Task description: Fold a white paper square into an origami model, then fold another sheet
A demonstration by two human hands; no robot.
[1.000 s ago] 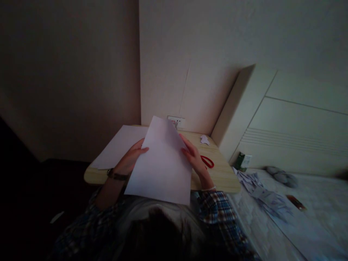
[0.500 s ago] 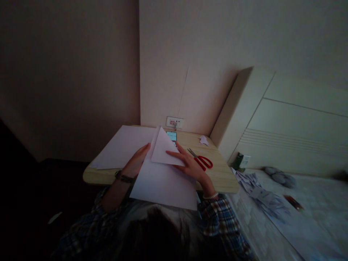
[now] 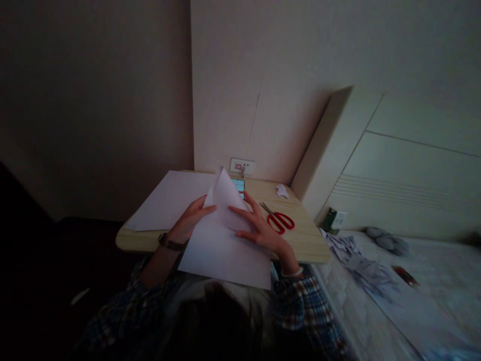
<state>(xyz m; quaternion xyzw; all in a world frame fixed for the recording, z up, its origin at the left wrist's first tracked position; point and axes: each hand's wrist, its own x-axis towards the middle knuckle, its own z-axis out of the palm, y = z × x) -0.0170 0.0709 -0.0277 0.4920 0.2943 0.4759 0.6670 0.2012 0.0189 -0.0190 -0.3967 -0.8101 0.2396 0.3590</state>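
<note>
A white sheet of paper [image 3: 225,258] with its top folded to a point is held over the front of the small table. At its left edge my left hand [image 3: 190,220] grips the sheet, thumb on top and fingers behind. My right hand [image 3: 262,228] holds the right side of the fold, its fingers partly spread over the paper; some fingertips are hidden. Just right of that hand lie red-handled scissors [image 3: 278,220]. Behind the sheet, a phone [image 3: 238,186] with a lit screen is partly covered.
More white paper [image 3: 165,203] lies on the left of the wooden table [image 3: 306,243]. A small paper piece [image 3: 281,191] rests at the back right. A wall socket [image 3: 242,166] is behind. Paper scraps [image 3: 366,271] and a grey bundle [image 3: 385,240] lie on the bed.
The folded flap, flat before, now lifts and its tip stands higher. My left thumb has come over the paper's front. My right hand still holds the right side, its fingers more apart.
</note>
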